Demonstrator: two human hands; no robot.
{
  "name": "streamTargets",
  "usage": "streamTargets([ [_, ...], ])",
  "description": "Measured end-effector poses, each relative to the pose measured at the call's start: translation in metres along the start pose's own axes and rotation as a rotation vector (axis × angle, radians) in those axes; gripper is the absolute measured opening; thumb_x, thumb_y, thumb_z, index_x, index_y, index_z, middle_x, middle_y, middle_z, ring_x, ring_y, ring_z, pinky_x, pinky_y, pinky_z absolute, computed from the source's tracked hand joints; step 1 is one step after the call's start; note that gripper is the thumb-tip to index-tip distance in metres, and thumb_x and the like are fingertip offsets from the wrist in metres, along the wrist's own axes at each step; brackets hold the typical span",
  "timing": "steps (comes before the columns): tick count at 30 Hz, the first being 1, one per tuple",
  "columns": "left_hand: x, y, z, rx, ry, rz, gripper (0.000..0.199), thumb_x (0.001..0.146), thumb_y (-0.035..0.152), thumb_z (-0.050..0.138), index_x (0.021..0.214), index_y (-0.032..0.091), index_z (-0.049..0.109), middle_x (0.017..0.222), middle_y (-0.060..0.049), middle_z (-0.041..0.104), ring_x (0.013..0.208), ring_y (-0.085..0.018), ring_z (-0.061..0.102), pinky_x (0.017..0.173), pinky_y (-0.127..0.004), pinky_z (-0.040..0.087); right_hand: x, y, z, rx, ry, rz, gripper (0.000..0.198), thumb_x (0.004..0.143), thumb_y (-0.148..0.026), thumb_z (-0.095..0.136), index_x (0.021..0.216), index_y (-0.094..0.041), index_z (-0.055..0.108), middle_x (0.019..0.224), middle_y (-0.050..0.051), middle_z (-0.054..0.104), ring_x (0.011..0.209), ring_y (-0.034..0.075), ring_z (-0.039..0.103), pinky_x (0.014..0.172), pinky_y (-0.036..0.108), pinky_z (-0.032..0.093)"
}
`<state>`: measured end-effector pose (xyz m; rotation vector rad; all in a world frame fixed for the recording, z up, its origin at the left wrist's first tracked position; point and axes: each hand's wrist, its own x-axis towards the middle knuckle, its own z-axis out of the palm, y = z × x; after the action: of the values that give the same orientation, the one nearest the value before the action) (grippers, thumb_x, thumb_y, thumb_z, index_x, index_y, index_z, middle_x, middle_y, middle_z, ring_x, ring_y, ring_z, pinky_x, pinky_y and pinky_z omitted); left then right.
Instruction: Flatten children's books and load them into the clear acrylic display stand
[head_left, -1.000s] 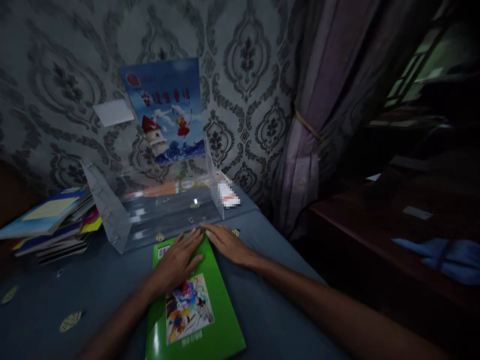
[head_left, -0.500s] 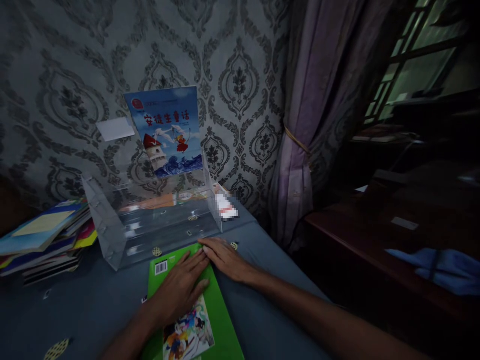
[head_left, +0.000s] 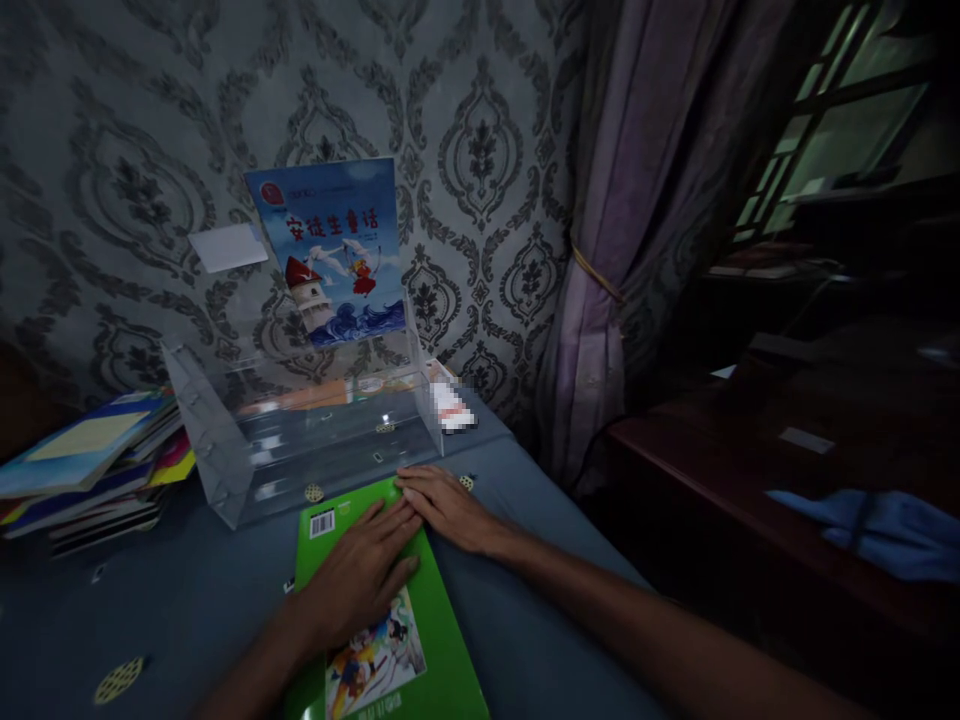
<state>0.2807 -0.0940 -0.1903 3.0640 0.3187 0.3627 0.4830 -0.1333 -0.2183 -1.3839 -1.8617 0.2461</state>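
A green book with a barcode and a colourful picture lies on the cloth-covered table in front of me. Flat on its cover rests my left hand, fingers stretched toward the far right corner. My right hand lies over that corner, its fingers extended and touching my left fingertips. Just beyond the book stands a clear acrylic stand with stepped tiers. A blue book with red lettering stands upright at its back.
A pile of books sits left of the stand. A small pixelated item lies to its right. Behind are a patterned wall and a tied purple curtain. At right, a dark red surface carries a blue cloth.
The view has shifted slightly, so the stand and wall sit a little higher. Both hands stay in nearly the same place on the green book.
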Motion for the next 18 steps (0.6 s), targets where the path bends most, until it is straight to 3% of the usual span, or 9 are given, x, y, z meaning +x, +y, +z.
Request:
streamTargets([
  [12, -0.002, 0.006, -0.002, -0.053, -0.013, -0.026, 0.046, 0.104, 0.034, 0.036, 0.148, 0.023, 0.04, 0.151, -0.007, 0.045, 0.143, -0.021, 0.038, 0.119, -0.048, 0.033, 0.0, -0.004, -0.002, -0.033, -0.032, -0.005, 0.04, 0.102, -0.032, 0.038, 0.125, -0.019, 0.067, 0.132, 0.011, 0.065, 0.127, 0.024, 0.056, 0.108, 0.046, 0.043],
  [18, -0.003, 0.011, -0.009, -0.088, -0.078, -0.028, 0.046, 0.105, 0.034, 0.033, 0.146, 0.016, 0.044, 0.152, -0.009, 0.044, 0.144, -0.021, 0.035, 0.121, -0.046, 0.029, 0.003, 0.004, 0.004, -0.053, -0.074, -0.014, 0.042, 0.102, -0.031, 0.036, 0.127, -0.015, 0.066, 0.136, 0.013, 0.062, 0.13, 0.025, 0.053, 0.11, 0.047, 0.041],
])
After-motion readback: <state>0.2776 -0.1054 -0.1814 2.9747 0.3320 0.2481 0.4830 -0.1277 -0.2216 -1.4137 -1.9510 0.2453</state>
